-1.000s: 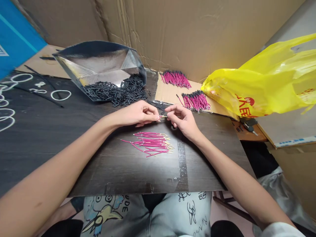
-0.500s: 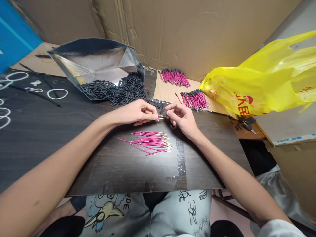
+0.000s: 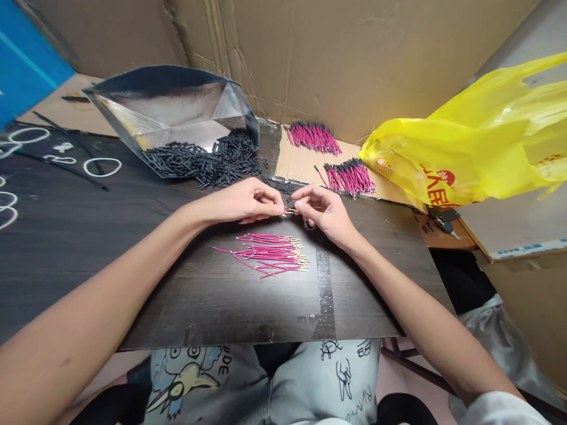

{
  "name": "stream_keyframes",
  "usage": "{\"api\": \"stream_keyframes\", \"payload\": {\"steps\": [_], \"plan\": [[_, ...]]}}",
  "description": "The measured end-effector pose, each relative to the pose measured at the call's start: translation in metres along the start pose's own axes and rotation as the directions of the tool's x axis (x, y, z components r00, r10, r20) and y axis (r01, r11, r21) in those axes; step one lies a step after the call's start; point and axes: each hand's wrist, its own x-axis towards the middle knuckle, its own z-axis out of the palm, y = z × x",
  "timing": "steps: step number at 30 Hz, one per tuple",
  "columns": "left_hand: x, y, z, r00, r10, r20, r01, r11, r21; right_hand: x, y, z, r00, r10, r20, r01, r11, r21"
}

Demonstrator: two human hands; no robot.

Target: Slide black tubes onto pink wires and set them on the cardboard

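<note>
Left hand (image 3: 248,200): pinching a few wires (image 3: 289,211)
Right hand (image 3: 323,211): at their tips; cannot tell its grip
Loose wires (image 3: 270,252): on the table (image 3: 190,316), between hands and front edge, apart from both

Wires (image 3: 268,252) on table (image 3: 212,319), tubes (image 3: 199,164) in bag (image 3: 172,109) behind

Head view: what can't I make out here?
Held wires, head view: the left hand covers much of them, so their number is unclear.
Right hand, head view: its own fingers hide whatever it may pinch.
Yellow bag, head view: cut off by the right edge.
Blue panel, head view: cut off by the left edge.
</note>
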Motion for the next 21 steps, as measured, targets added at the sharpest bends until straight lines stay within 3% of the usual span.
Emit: {"api": "stream_keyframes", "payload": {"steps": [21], "plan": [[0.0016, 0.0018, 0.0021, 0.999, -0.049, -0.023, 0.046, 0.994, -0.099, -0.0003, 0.0042, -0.0023, 0.997, -0.03, -0.066, 0.023, 0.994, -0.104]]}}
